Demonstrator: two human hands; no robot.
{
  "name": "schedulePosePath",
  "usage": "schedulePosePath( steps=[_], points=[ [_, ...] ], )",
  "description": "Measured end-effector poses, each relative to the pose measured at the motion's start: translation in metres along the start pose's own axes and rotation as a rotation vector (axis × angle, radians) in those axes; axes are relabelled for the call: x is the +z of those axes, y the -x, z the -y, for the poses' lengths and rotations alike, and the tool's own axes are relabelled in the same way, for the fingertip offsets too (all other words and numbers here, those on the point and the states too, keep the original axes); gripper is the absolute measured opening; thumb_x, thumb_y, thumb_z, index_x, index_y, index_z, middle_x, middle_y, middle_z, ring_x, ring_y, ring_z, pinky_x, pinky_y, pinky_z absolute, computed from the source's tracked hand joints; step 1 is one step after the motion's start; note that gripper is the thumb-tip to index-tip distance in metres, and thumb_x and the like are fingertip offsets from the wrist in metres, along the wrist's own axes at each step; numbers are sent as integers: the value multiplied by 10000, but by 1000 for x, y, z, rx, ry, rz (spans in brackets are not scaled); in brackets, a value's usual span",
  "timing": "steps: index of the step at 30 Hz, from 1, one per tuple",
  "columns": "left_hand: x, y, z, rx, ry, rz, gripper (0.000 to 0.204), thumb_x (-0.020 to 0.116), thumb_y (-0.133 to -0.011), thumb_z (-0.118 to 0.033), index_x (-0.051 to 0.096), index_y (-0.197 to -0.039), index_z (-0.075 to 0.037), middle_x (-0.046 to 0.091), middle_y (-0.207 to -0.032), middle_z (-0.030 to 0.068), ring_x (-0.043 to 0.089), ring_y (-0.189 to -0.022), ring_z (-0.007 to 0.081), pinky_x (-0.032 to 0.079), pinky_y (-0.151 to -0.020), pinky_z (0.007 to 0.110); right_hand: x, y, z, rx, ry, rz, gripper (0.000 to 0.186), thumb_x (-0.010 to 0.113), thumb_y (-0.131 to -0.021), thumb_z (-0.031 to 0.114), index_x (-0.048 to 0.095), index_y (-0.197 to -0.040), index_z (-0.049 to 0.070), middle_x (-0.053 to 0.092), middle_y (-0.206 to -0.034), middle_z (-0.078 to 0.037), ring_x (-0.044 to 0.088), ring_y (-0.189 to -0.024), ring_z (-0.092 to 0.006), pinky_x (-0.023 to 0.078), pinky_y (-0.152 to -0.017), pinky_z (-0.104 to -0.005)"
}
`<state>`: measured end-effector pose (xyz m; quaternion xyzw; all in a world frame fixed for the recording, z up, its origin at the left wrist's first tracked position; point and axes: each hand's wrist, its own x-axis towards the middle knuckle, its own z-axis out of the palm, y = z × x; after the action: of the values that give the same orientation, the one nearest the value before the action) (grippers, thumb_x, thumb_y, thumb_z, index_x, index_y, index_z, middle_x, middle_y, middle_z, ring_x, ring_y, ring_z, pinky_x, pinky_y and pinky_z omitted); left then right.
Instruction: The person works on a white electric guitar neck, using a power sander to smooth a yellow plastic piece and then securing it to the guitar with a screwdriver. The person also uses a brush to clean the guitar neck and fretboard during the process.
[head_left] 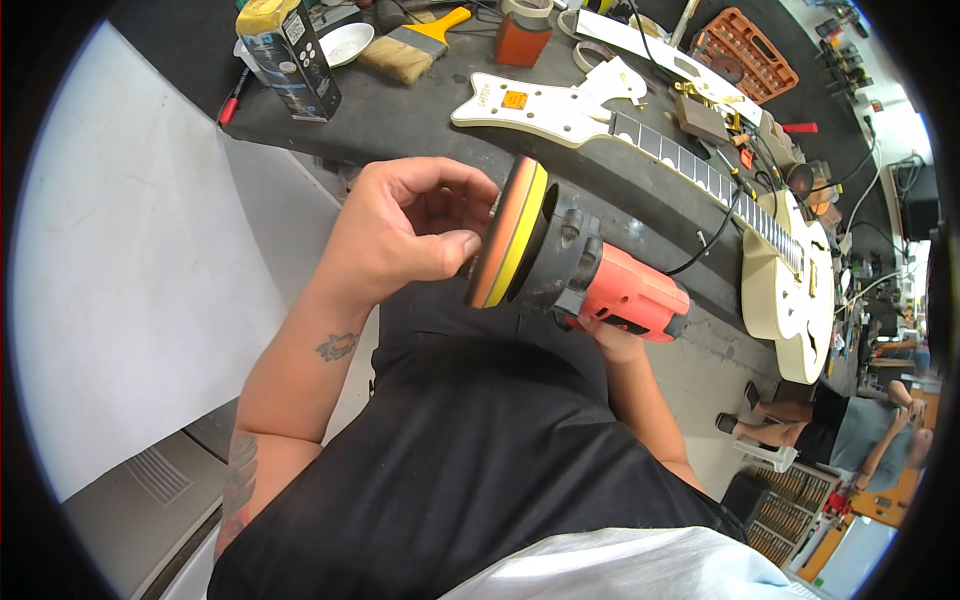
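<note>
A red and black power polisher [630,295] is held up in front of my body, its round orange and yellow foam pad [512,235] turned to the left. My right hand [615,340] grips the red body from below, and most of its fingers are hidden behind the tool. At the pad's face is my left hand [405,225], with fingers and thumb curled together. Its fingertips meet the orange face near a small dark speckled spot, but what they pinch is too small to make out. A black cord runs from the tool towards the bench.
On the dark bench lies a cream electric guitar [790,290], its neck towards me. Beyond are a yellow-handled brush [415,48], black box [290,65], orange block [523,40] and orange tool case [745,55]. Another person [870,440] stands at the far right.
</note>
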<state>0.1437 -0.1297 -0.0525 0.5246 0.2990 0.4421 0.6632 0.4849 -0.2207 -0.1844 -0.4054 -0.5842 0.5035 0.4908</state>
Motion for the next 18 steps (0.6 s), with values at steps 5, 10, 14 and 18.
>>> schedulePosePath(
  steps=[5, 10, 14, 18],
  points=[
    [3, 0, -2, -12, 0, 5, 458, 710, -792, -3, 704, -1242, 81, 750, -1105, 80, 735, -1006, 147, 603, -924, 310, -1, -1, -2, 21, -61, -29, 644, 841, -872, 35, 620, -1476, 72, 677, -1417, -107, 659, -1309, -268, 563, -1065, -429],
    [2, 0, -1, -23, -24, -1, 455, 713, -791, -7, 706, -1238, 78, 748, -1104, 76, 731, -1001, 143, 599, -922, 307, -6, 2, -8, 66, -110, -16, 662, 840, -862, 22, 611, -1481, 61, 679, -1401, -106, 664, -1281, -261, 570, -1041, -424],
    [4, -1, 0, -13, -21, -10, 451, 713, -791, -11, 709, -1233, 77, 741, -1092, 65, 719, -988, 133, 590, -917, 297, -4, 0, -8, 26, -91, -28, 667, 837, -859, 23, 609, -1484, 59, 682, -1378, -101, 673, -1244, -249, 582, -1005, -412],
    [5, -1, -1, -6, -16, -6, 449, 710, -788, -12, 713, -1229, 76, 734, -1077, 56, 704, -976, 123, 583, -908, 289, -3, -2, -4, 44, -119, -15, 674, 839, -856, 26, 606, -1489, 56, 678, -1390, -103, 668, -1260, -250, 580, -1012, -414]
  ],
)
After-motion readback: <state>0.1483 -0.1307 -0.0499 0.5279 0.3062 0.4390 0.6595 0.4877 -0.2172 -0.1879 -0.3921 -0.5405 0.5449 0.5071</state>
